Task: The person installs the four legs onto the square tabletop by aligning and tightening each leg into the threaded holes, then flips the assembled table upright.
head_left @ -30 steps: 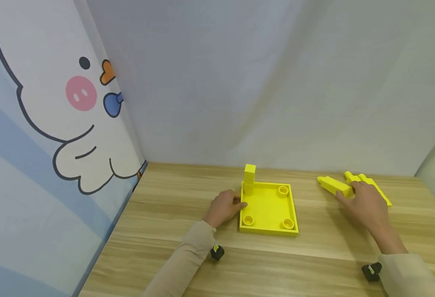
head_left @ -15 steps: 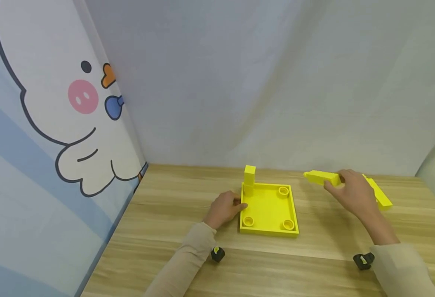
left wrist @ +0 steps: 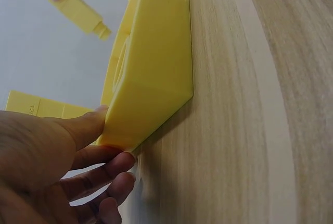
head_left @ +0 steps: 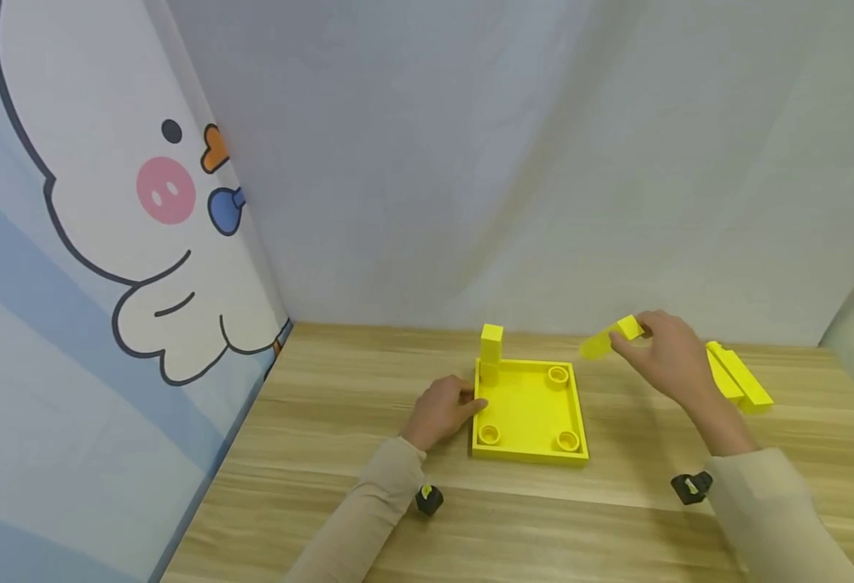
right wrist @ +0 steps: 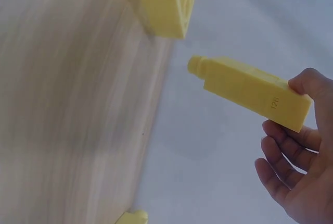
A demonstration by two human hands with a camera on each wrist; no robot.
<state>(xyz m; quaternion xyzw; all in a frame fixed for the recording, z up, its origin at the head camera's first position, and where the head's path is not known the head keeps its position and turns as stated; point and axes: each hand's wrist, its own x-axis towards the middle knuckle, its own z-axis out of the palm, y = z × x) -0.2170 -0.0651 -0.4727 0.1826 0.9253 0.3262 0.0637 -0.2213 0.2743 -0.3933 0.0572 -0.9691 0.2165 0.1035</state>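
A shallow yellow square tray-like base [head_left: 524, 405] lies on the table with round sockets in three corners. At its far left corner a square yellow leg [head_left: 491, 346] stands upright. My left hand [head_left: 437, 411] pinches the left wall, thumb over the rim and fingers against the outside. To the right of the base, my right hand [head_left: 676, 360] holds a second yellow leg [head_left: 600, 343] up in the air by its square end. The right wrist view shows this leg [right wrist: 255, 92] between thumb and fingers, stamped with a number; its round stepped peg points away from the hand.
More yellow legs [head_left: 740, 379] lie side by side at the right, partly behind the right wrist. The wooden table [head_left: 310, 389] ends at a grey cloth backdrop [head_left: 427, 162]. Small black devices [head_left: 691, 487] sit by each wrist.
The right hand has lifted the leg off the table and carried it left, tipping its peg end downward. The left hand and the base stay in place.
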